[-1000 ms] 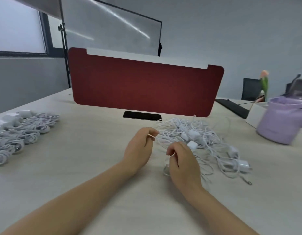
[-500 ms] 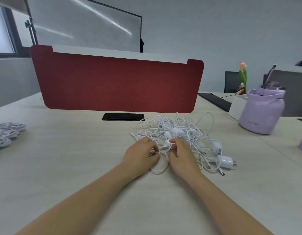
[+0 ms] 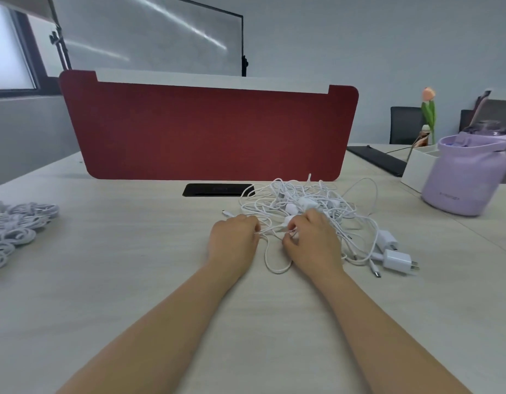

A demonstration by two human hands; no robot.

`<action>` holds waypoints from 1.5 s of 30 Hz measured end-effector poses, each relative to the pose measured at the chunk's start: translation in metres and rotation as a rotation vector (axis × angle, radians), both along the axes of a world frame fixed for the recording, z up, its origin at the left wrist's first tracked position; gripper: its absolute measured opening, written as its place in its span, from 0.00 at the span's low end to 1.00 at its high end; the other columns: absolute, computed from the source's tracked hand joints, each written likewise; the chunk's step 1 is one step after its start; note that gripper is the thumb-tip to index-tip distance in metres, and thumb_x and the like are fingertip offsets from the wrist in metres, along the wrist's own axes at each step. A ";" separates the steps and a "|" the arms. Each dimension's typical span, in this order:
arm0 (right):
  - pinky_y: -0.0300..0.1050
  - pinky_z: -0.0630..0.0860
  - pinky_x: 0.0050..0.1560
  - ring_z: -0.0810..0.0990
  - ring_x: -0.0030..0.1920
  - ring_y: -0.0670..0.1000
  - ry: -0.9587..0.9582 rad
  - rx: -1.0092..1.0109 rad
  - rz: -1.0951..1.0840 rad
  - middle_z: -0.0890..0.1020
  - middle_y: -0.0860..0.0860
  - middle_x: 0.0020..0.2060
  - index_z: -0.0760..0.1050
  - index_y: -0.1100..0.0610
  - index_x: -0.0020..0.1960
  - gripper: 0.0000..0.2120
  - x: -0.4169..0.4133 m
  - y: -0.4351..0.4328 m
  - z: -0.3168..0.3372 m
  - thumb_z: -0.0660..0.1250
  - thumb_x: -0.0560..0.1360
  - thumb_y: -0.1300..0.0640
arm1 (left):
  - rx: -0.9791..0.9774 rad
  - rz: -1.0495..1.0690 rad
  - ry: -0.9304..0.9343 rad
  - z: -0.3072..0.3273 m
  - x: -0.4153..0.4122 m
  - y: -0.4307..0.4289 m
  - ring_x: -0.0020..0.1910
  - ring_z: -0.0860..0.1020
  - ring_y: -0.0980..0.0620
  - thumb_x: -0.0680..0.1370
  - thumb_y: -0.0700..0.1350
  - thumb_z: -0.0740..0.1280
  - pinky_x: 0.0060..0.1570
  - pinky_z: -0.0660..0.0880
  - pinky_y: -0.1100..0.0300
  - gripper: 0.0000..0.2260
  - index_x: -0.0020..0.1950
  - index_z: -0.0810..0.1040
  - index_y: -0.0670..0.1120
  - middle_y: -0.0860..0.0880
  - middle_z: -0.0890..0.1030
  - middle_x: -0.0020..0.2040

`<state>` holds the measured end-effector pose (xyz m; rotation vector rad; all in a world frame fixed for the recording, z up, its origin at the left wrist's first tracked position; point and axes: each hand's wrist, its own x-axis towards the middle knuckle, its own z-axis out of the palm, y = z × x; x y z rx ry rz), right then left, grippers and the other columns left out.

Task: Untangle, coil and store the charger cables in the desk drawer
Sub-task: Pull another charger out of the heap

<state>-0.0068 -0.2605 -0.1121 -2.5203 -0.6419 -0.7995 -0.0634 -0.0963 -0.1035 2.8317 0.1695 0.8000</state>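
charger cables lie tangled just beyond your fingers. your left hand and right hand, together a moment ago, have drawn slightly apart — each pinching one white strand, so a loop is coming free; coiled ones wait far left.

Office: desk, red partition

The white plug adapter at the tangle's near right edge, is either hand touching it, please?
No, the plug adapter lies on the desk clear of the right hand, and the left hand is farther off.
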 end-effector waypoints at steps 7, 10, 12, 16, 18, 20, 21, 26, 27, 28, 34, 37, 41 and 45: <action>0.56 0.74 0.56 0.76 0.58 0.59 -0.056 -0.061 0.103 0.80 0.53 0.55 0.81 0.53 0.60 0.23 -0.002 -0.002 0.001 0.70 0.66 0.64 | -0.144 -0.048 -0.054 0.006 -0.015 0.006 0.53 0.78 0.47 0.82 0.46 0.62 0.50 0.69 0.56 0.07 0.56 0.78 0.51 0.52 0.83 0.53; 0.56 0.74 0.59 0.77 0.60 0.59 -0.046 -0.043 0.164 0.82 0.52 0.54 0.80 0.53 0.61 0.22 -0.002 -0.001 0.000 0.69 0.68 0.64 | -0.359 -0.134 -0.167 0.009 -0.025 0.011 0.53 0.77 0.50 0.81 0.42 0.62 0.51 0.70 0.56 0.05 0.54 0.77 0.49 0.53 0.81 0.53; 0.55 0.73 0.61 0.78 0.61 0.59 -0.034 -0.002 0.148 0.83 0.54 0.54 0.80 0.54 0.60 0.17 -0.001 -0.002 0.000 0.70 0.72 0.61 | -0.443 -0.176 -0.211 0.008 -0.028 0.013 0.52 0.77 0.52 0.82 0.42 0.62 0.50 0.70 0.58 0.05 0.53 0.76 0.50 0.55 0.80 0.52; 0.55 0.73 0.61 0.78 0.61 0.58 -0.036 0.000 0.198 0.84 0.54 0.53 0.81 0.54 0.59 0.17 -0.001 -0.001 -0.002 0.75 0.71 0.56 | -0.589 -0.251 -0.261 0.003 -0.030 0.017 0.52 0.79 0.53 0.82 0.42 0.60 0.52 0.74 0.54 0.08 0.49 0.71 0.57 0.55 0.80 0.49; 0.53 0.73 0.60 0.79 0.59 0.58 -0.054 -0.019 0.235 0.83 0.53 0.52 0.80 0.53 0.58 0.17 0.000 -0.001 -0.001 0.76 0.70 0.54 | -0.632 -0.276 -0.271 0.001 -0.029 0.018 0.53 0.80 0.54 0.81 0.43 0.59 0.53 0.74 0.54 0.09 0.49 0.71 0.58 0.56 0.80 0.48; 0.52 0.72 0.61 0.78 0.60 0.57 -0.096 -0.011 0.252 0.82 0.54 0.55 0.79 0.56 0.58 0.16 0.000 -0.001 0.001 0.74 0.71 0.56 | -0.637 -0.274 -0.316 0.002 -0.028 0.017 0.53 0.77 0.58 0.82 0.42 0.60 0.54 0.72 0.59 0.08 0.51 0.72 0.56 0.57 0.78 0.49; 0.51 0.72 0.62 0.77 0.62 0.57 -0.118 0.002 0.256 0.81 0.54 0.57 0.78 0.57 0.59 0.16 -0.002 0.000 0.002 0.73 0.72 0.58 | -0.637 -0.257 -0.352 0.003 -0.028 0.017 0.53 0.75 0.60 0.82 0.41 0.61 0.54 0.70 0.63 0.07 0.52 0.74 0.54 0.56 0.78 0.50; 0.39 0.70 0.52 0.77 0.53 0.48 -0.147 0.146 0.330 0.80 0.48 0.53 0.76 0.56 0.59 0.15 -0.022 0.012 0.012 0.70 0.74 0.55 | -0.662 -0.083 -0.396 0.010 -0.035 0.041 0.48 0.74 0.60 0.81 0.42 0.63 0.51 0.68 0.70 0.07 0.53 0.80 0.52 0.54 0.75 0.50; 0.36 0.68 0.46 0.75 0.48 0.45 -0.151 0.163 0.359 0.79 0.45 0.49 0.76 0.55 0.57 0.15 -0.029 0.017 0.015 0.71 0.73 0.54 | -0.715 -0.067 -0.361 0.012 -0.037 0.049 0.45 0.75 0.59 0.81 0.42 0.63 0.49 0.70 0.67 0.07 0.51 0.80 0.52 0.53 0.76 0.47; 0.34 0.66 0.40 0.72 0.43 0.42 -0.144 0.162 0.395 0.78 0.43 0.45 0.76 0.53 0.55 0.14 -0.038 0.021 0.018 0.72 0.71 0.53 | -0.817 -0.076 -0.315 0.013 -0.039 0.054 0.41 0.76 0.58 0.82 0.41 0.62 0.47 0.73 0.63 0.08 0.50 0.79 0.51 0.52 0.78 0.44; 0.35 0.61 0.35 0.67 0.39 0.42 0.064 -0.099 0.601 0.70 0.38 0.36 0.70 0.47 0.48 0.11 -0.084 0.059 0.021 0.69 0.69 0.48 | -1.399 -0.127 -0.074 0.023 -0.059 0.070 0.41 0.82 0.49 0.83 0.36 0.60 0.40 0.81 0.60 0.08 0.60 0.74 0.40 0.45 0.82 0.46; 0.37 0.63 0.38 0.68 0.42 0.42 0.166 -0.171 0.636 0.71 0.37 0.38 0.67 0.45 0.48 0.15 -0.094 0.070 0.021 0.69 0.69 0.40 | -1.531 -0.117 -0.110 0.025 -0.062 0.075 0.38 0.82 0.49 0.82 0.32 0.59 0.39 0.81 0.59 0.11 0.63 0.67 0.41 0.44 0.82 0.45; 0.42 0.73 0.45 0.73 0.45 0.42 0.270 -0.061 0.653 0.76 0.40 0.41 0.70 0.43 0.46 0.12 -0.095 0.077 0.022 0.61 0.71 0.36 | -1.634 -0.121 -0.061 0.027 -0.061 0.082 0.34 0.79 0.52 0.82 0.32 0.59 0.30 0.79 0.63 0.12 0.65 0.69 0.40 0.45 0.81 0.44; 0.43 0.74 0.54 0.75 0.54 0.41 0.293 0.352 0.568 0.78 0.41 0.51 0.73 0.47 0.58 0.11 -0.078 0.098 0.021 0.61 0.76 0.56 | -1.741 -0.099 0.026 0.031 -0.059 0.087 0.26 0.72 0.55 0.82 0.38 0.63 0.25 0.71 0.64 0.03 0.54 0.75 0.41 0.48 0.75 0.34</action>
